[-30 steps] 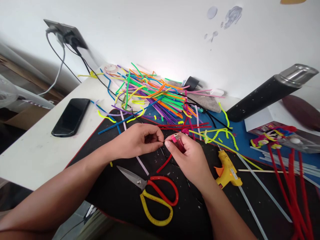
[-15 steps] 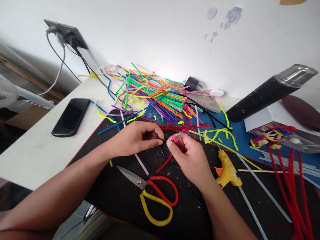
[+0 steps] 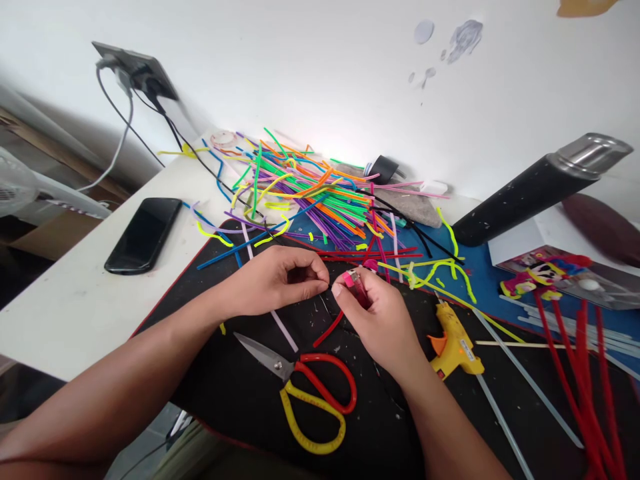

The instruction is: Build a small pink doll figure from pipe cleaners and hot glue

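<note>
My left hand [image 3: 273, 280] is closed in a pinch over the black mat [image 3: 240, 380], its fingertips touching those of my right hand [image 3: 380, 317]. What the left pinches is too small to make out. My right hand is wrapped round a pink and red lighter [image 3: 354, 280] with a metal top. A red pipe cleaner [image 3: 327, 328] runs out from under the right hand toward me. Red and yellow scissors [image 3: 310, 387] lie on the mat just below both hands.
A heap of coloured pipe cleaners [image 3: 310, 193] lies behind the hands. A yellow glue gun [image 3: 455, 343] sits to the right, a black phone [image 3: 143, 233] on the white table at left. A black flask [image 3: 535, 187], long red stems [image 3: 585, 373] and clear glue sticks [image 3: 525, 380] lie at right.
The hands have hardly moved; their fingertips stay together. The view has shifted down very slightly.
</note>
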